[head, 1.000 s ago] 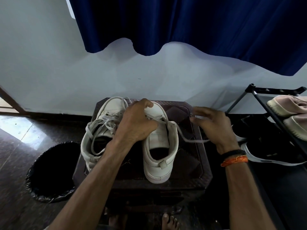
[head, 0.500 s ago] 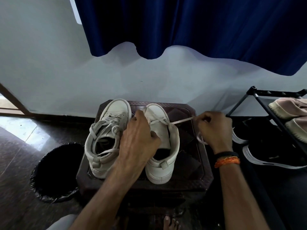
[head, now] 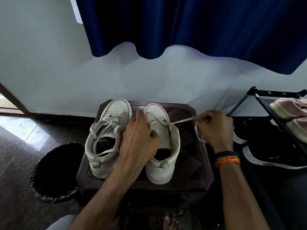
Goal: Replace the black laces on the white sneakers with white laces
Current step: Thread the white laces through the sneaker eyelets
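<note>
Right hand [head: 216, 128] is pinching the lace [head: 183, 120] and drawing it taut out to the right of the right sneaker [head: 163, 146], with a slack loop of the same lace hanging just below our knuckles. Our left hand [head: 141, 138] is curling over the inner side of that sneaker, fingertips pressing at the lowest eyelets near the toe, so we are gripping the shoe and bracing it against the pull. We are judging that we are threading the white lace through the first eyelets of this shoe: only a crossing or two is showing near the toe, and the upper eyelets are looking bare. The left sneaker [head: 106, 138] is sitting just beside it, touching our left hand, and is already carrying pale laces, loosely laced and untied. Both shoes are standing on the dark stool [head: 196, 163], toes pointing away from us toward the wall. We are seeing no black lace anywhere. Next, we are thinking, the free end needs feeding into the following eyelet on the opposite side, which is calling for evening out both ends first and keeping the lace flat, not twisted. A lined bin [head: 54, 173] is standing on the floor to the left of the stool.
</note>
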